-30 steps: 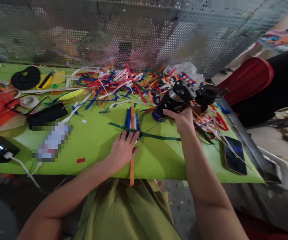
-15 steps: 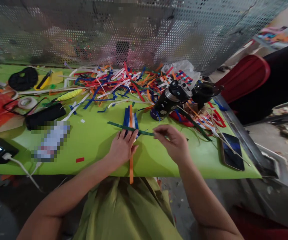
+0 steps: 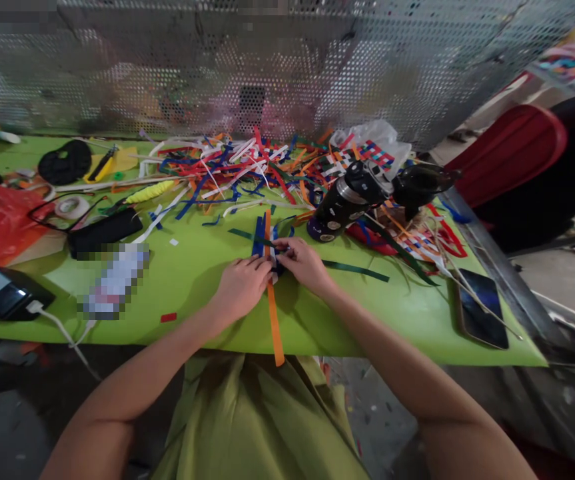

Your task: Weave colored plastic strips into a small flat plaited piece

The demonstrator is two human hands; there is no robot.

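Note:
Near the front middle of the green table, an orange strip (image 3: 275, 320) runs lengthwise over blue strips (image 3: 258, 239) and hangs past the edge. A dark green strip (image 3: 241, 233) crosses them, and its right end (image 3: 357, 269) comes out beyond my right hand. My left hand (image 3: 245, 283) lies with its fingers spread over the lower part of the crossed strips, pressing them down. My right hand (image 3: 301, 261) pinches the green strip just right of the orange one. Part of the crossing is hidden under my fingers.
Behind is a pile of coloured strips (image 3: 237, 167). A black bottle (image 3: 342, 203) leans at the right of the strips, and a phone (image 3: 482, 308) lies far right. At the left are a black case (image 3: 104, 233), a tape roll (image 3: 71, 207) and a power bank (image 3: 10, 293).
My right hand has moved left along the green strip to the crossing, leaving the strip's right end lying on the table. The view has shifted slightly.

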